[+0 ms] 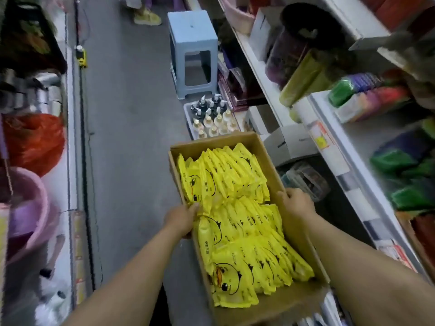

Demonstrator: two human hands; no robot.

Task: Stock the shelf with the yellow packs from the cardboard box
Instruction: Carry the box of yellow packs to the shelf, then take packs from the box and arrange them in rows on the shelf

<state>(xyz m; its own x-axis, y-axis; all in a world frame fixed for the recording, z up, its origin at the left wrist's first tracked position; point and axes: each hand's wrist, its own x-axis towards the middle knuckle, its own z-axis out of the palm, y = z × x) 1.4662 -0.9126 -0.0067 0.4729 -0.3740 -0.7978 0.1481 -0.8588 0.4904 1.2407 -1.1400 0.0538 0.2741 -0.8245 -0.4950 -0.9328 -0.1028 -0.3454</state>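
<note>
1. Stocking looks barely begun. The open brown cardboard box (211,144) is still packed with rows of flat yellow duck-printed plastic packs (235,184). No such pack shows on the white metal shelf (357,140) at right.
2. The left hand (182,220) grips the box's left wall and the right hand (297,203) grips its right wall.

Glossy plastic packs (235,208), matt cardboard box (266,149)

Dim, flat indoor light with soft shadows. Sharpest on cardboard box (261,151) and yellow packs (235,184). Shelf (329,128) right of box and everything left of box motion-smeared; wide-angle bending toward the edges.
</note>
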